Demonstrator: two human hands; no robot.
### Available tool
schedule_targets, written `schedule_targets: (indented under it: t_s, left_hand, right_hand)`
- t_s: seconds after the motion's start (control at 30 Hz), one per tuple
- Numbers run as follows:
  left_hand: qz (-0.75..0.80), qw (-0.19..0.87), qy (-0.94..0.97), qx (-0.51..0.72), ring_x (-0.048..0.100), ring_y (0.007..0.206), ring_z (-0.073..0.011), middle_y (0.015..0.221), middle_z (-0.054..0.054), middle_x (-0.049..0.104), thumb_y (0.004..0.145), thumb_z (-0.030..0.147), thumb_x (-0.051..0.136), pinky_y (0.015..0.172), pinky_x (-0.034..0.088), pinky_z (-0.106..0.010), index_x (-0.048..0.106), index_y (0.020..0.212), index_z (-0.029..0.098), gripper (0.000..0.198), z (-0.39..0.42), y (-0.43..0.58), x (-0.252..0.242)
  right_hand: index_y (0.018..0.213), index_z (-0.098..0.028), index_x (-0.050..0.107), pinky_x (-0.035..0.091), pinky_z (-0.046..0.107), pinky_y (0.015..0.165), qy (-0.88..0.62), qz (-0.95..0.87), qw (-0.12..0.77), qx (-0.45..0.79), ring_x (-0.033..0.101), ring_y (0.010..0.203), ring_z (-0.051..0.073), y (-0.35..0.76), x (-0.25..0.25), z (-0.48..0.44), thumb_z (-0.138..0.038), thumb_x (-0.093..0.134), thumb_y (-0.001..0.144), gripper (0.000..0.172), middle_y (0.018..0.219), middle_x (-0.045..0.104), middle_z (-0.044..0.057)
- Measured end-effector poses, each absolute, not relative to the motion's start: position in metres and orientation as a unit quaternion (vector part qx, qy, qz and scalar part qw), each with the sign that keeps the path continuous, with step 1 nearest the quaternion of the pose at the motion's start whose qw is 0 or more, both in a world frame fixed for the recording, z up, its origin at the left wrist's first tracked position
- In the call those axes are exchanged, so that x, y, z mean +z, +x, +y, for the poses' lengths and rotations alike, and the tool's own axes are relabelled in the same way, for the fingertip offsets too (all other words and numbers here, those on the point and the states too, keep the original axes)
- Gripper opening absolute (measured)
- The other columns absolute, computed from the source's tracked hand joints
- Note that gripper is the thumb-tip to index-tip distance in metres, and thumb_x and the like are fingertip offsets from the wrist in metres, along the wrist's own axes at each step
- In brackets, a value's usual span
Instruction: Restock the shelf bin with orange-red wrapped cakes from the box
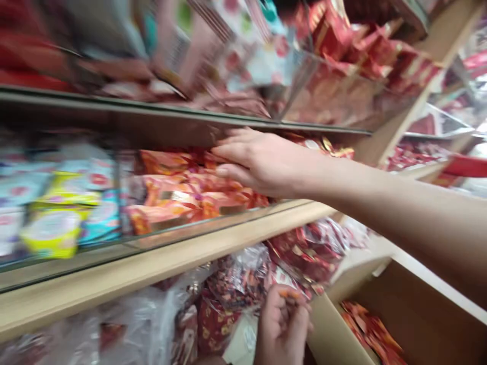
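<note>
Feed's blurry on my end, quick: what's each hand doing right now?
Left hand: closed on a small orange packet, low by the cardboard box.
Right hand: open, fingers flat on the orange-red packets on the middle shelf.

Cardboard box w/ red packets

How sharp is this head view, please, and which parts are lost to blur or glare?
Head view: motion blur smears nearly everything; the upper shelf goods are streaks, the print on the orange packets is unreadable. The right hand and left hand keep soft outlines. The glass shelf front shows faint sheen; lighting is even, without hard shadows.
</note>
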State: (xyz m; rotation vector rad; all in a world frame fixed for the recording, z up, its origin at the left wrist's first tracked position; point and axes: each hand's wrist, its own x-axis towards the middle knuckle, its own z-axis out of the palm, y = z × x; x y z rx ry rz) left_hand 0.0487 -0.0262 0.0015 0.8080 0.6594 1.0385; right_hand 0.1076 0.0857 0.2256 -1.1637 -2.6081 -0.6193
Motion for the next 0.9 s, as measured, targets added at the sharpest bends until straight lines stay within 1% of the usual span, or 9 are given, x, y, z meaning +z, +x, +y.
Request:
schedule_targets:
  t_s: [0.07,0.27,0.33,0.43,0.53,0.67,0.77,0.83,0.9]
  left_hand:
    - [0.303,0.734,0.389,0.466,0.054,0.055,-0.0074,0.068,0.002,0.062,0.068,0.027,0.069,0.054,0.044,-0.018,0.058,0.073,0.018,0.015,-0.024,0.062,-0.003]
    - [0.285,0.746,0.337,0.498,0.056,0.054,-0.0091,0.064,0.001,0.063,0.062,0.024,0.073,0.048,0.042,-0.017,0.059,0.073,0.019,0.019,-0.026,0.101,-0.020]
    - [0.246,0.750,0.307,0.532,0.060,0.061,-0.0116,0.074,-0.001,0.065,0.060,0.024,0.075,0.051,0.045,-0.020,0.058,0.080,0.020,0.026,-0.020,0.107,-0.014]
    - [0.191,0.774,0.254,0.549,0.063,0.084,-0.0194,0.104,-0.006,0.062,0.061,0.023,0.074,0.062,0.050,-0.026,0.053,0.098,0.024,0.042,-0.006,0.106,0.016]
    - [0.115,0.806,0.219,0.538,0.059,0.102,-0.0227,0.117,-0.008,0.057,0.071,0.019,0.064,0.077,0.050,-0.031,0.049,0.106,0.023,0.038,0.007,0.104,0.060]
    - [0.080,0.852,0.135,0.500,0.062,0.097,-0.0220,0.099,-0.011,0.064,0.081,0.018,0.047,0.084,0.050,-0.033,0.054,0.087,0.015,0.010,0.020,0.106,0.110]
    - [0.121,0.844,0.101,0.513,0.067,0.080,-0.0185,0.076,-0.009,0.065,0.084,0.016,0.041,0.083,0.051,-0.032,0.053,0.074,0.013,0.015,0.029,0.102,0.132]
    - [0.120,0.836,0.118,0.522,0.067,0.072,-0.0147,0.072,-0.007,0.065,0.086,0.015,0.038,0.080,0.052,-0.030,0.054,0.077,0.012,0.018,0.034,0.096,0.137]
    - [0.125,0.829,0.170,0.517,0.067,0.072,-0.0137,0.075,-0.007,0.066,0.087,0.016,0.039,0.076,0.052,-0.027,0.054,0.080,0.012,0.017,0.036,0.089,0.134]
  right_hand:
    - [0.103,-0.013,0.059,0.030,0.031,0.093,-0.376,-0.890,0.113,-0.234,0.051,0.104,0.015,0.113,0.222,0.069,-0.035,0.027,0.091,0.041,0.097,0.060,0.001]
    - [0.082,-0.015,0.059,0.035,0.024,0.070,-0.349,-0.904,0.150,-0.197,0.053,0.071,0.011,0.134,0.203,0.095,-0.039,0.027,0.093,0.041,0.073,0.058,0.001]
    - [0.081,-0.015,0.059,0.034,0.023,0.067,-0.333,-0.911,0.173,-0.172,0.052,0.068,0.011,0.135,0.203,0.107,-0.039,0.032,0.093,0.038,0.072,0.058,0.003]
    - [0.082,-0.014,0.060,0.033,0.021,0.064,-0.320,-0.908,0.236,-0.132,0.052,0.067,0.011,0.137,0.209,0.111,-0.035,0.034,0.093,0.035,0.073,0.059,0.002]
    - [0.077,-0.014,0.061,0.033,0.020,0.062,-0.325,-0.886,0.298,-0.144,0.051,0.064,0.010,0.148,0.218,0.102,-0.032,0.034,0.093,0.036,0.068,0.057,0.000]
    - [0.073,-0.015,0.059,0.037,0.021,0.062,-0.331,-0.845,0.365,-0.208,0.051,0.063,0.011,0.173,0.221,0.086,-0.031,0.037,0.091,0.032,0.067,0.058,0.001]
    - [0.080,-0.015,0.059,0.042,0.027,0.071,-0.321,-0.830,0.395,-0.227,0.054,0.074,0.015,0.199,0.204,0.067,-0.027,0.041,0.089,0.023,0.076,0.062,0.005]
    - [0.088,-0.016,0.058,0.043,0.033,0.079,-0.318,-0.825,0.404,-0.236,0.055,0.086,0.018,0.213,0.185,0.050,-0.022,0.046,0.087,0.014,0.087,0.062,0.008]
    - [0.095,-0.017,0.057,0.042,0.037,0.086,-0.348,-0.795,0.433,-0.245,0.053,0.096,0.020,0.223,0.162,0.033,-0.019,0.051,0.083,0.014,0.098,0.060,0.010]
